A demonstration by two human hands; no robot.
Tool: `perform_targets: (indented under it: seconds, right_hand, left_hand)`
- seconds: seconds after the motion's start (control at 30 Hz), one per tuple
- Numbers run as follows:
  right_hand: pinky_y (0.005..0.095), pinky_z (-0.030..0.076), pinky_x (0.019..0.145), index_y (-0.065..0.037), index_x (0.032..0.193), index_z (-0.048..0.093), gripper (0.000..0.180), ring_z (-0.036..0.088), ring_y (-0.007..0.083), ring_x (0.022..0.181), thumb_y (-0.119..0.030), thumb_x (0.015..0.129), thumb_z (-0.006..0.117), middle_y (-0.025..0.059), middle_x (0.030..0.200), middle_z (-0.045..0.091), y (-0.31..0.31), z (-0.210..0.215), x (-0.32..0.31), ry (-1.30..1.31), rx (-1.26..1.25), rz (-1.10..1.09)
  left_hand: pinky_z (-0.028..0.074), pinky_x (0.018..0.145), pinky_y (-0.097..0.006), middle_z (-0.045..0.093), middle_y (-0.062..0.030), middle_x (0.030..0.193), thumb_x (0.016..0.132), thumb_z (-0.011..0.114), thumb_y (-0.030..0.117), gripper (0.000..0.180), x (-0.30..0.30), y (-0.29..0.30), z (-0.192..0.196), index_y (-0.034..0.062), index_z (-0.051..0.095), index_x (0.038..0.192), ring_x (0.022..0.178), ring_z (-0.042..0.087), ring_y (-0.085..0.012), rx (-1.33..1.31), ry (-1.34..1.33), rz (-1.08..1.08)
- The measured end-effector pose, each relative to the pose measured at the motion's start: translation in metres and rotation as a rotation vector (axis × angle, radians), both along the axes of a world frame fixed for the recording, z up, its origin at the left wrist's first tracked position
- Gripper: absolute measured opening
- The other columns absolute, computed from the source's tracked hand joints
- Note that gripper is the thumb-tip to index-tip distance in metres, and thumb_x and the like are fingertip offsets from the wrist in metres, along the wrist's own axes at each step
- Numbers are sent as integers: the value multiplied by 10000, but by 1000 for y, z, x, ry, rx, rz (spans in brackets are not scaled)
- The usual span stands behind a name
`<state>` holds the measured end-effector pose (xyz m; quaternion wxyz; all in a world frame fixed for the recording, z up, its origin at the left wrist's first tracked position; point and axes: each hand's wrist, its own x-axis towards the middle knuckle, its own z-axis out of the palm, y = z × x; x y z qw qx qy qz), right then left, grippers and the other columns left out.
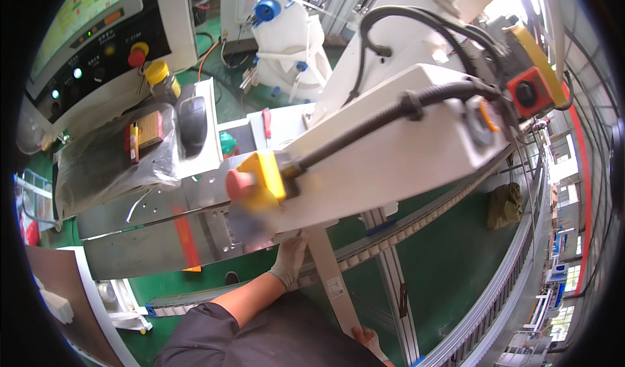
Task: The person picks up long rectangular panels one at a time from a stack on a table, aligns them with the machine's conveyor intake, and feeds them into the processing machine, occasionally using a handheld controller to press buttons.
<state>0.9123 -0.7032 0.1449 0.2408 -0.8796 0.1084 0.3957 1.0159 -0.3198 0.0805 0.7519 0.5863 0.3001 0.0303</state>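
A long flat white panel with a small printed label slants from under the machine's white housing down toward my body. My left hand, in a pale glove, is closed at the panel's left edge near its upper end; some of its fingers are hidden. At the lower end, my right hand grips the right edge, thumb toward the panel's face, also in a pale glove with bare fingertips. The panel's top end disappears beneath the white housing.
A red button on a yellow box sticks out close above my left hand. A curved roller conveyor runs behind the panel, beside an aluminium post. A control console and a plastic-covered keyboard stand at the left.
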Motion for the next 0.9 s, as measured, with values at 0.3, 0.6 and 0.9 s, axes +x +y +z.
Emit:
perform_targets:
  seconds: [0.3, 0.6, 0.9]
  right_hand:
    - [458, 532, 643, -184, 1083, 687, 169, 676, 333, 783, -262, 1002, 562, 108, 914, 675, -92, -49, 72, -670, 57, 559]
    - [498, 504, 935, -90, 1209, 670, 404, 632, 352, 1136, -295, 871, 754, 139, 1193, 668, -29, 11, 126, -1189, -62, 297]
    - [525, 402, 1125, -79, 1338, 637, 482, 557, 392, 1288, -270, 900, 697, 188, 1423, 589, 127, -37, 50, -1062, 731, 799]
  left_hand:
    - [579, 896, -404, 700, -123, 1080, 1043, 487, 595, 654, 90, -65, 14, -17, 621, 1231, 962, 700, -243, -380, -48, 5]
    - [526, 662, -443, 704, -105, 875, 1030, 549, 425, 408, 65, -61, -21, 37, 656, 1098, 772, 655, -270, 506, 31, -585]
    - [533, 901, -491, 720, -205, 1071, 890, 727, 378, 503, -152, -12, 71, 11, 669, 1228, 987, 685, -392, 1288, 41, -504]
